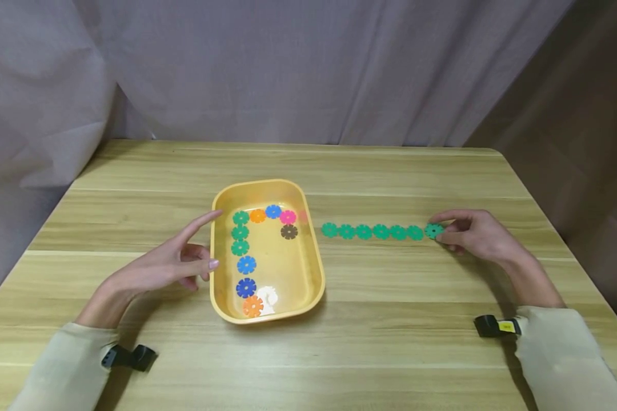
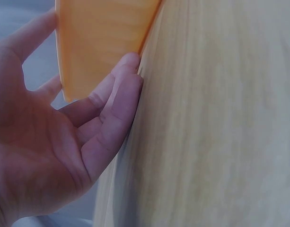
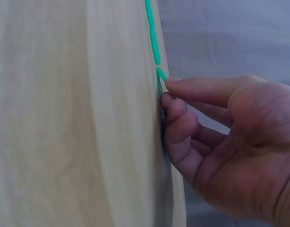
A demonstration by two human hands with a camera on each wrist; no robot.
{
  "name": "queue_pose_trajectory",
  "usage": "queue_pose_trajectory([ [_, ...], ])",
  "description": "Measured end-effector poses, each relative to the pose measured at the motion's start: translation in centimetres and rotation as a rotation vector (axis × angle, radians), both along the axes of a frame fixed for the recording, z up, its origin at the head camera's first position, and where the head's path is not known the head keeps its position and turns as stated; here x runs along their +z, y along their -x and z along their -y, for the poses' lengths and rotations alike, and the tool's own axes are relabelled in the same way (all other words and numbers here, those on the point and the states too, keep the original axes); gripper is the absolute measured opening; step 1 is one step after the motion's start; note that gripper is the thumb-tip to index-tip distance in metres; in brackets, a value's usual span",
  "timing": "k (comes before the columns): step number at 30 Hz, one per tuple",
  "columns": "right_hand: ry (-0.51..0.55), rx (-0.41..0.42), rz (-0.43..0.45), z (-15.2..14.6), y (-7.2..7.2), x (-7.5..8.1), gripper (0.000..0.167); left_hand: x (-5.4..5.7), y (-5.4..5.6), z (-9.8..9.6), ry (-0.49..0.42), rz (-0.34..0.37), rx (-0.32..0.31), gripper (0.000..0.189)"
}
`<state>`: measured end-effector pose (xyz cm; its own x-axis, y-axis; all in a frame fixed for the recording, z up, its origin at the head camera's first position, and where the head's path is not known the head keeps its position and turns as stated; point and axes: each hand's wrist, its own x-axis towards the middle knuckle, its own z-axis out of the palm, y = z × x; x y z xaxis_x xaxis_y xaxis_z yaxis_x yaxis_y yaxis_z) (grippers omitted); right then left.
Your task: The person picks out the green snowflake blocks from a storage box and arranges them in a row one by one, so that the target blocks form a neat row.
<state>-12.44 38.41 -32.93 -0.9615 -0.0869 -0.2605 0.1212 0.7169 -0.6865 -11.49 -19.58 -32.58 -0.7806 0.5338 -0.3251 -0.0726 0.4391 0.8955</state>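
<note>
Wood-grain surface point(image 1: 401, 348): right fingers point(image 1: 452, 214) pinch notched green plastic disc point(image 1: 430, 231); slip could skew green-disc row point(image 1: 377, 229). Left fingers point(image 1: 200, 222) spread against yellow plastic tray point(image 1: 283, 268).

The left wrist view crops the tray point(image 2: 100, 45).

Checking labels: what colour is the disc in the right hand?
Green disc; clearest in the head view.

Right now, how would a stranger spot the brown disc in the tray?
On the wooden table sits a yellow tray, the left hand touching one long side. Inside, near the far corner opposite that hand, find the pink disc. Directly below it in the head view lies the brown disc, the tray's only brown piece.
</note>
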Motion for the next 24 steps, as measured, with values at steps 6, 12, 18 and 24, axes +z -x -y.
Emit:
queue_pose_trajectory([
  [6, -0.014, -0.004, 0.009, 0.0, -0.1, 0.0, 0.045, 0.0, 0.0, 0.0, 0.005, -0.006, 0.000, 0.095],
  [12, -0.042, 0.006, 0.010, 0.2, 0.0, -0.1, 0.042, -0.1, -0.1, 0.1, 0.003, -0.007, 0.002, 0.095],
  [18, -0.051, 0.003, 0.012, 0.3, 0.1, 0.0, 0.043, -0.1, -0.2, 0.1, 0.003, -0.006, 0.003, 0.095],
  [24, -0.037, -0.001, -0.080, 0.6, -0.3, 1.0, 0.042, 0.0, 0.0, 0.0, 0.011, -0.003, 0.001, 0.095],
])
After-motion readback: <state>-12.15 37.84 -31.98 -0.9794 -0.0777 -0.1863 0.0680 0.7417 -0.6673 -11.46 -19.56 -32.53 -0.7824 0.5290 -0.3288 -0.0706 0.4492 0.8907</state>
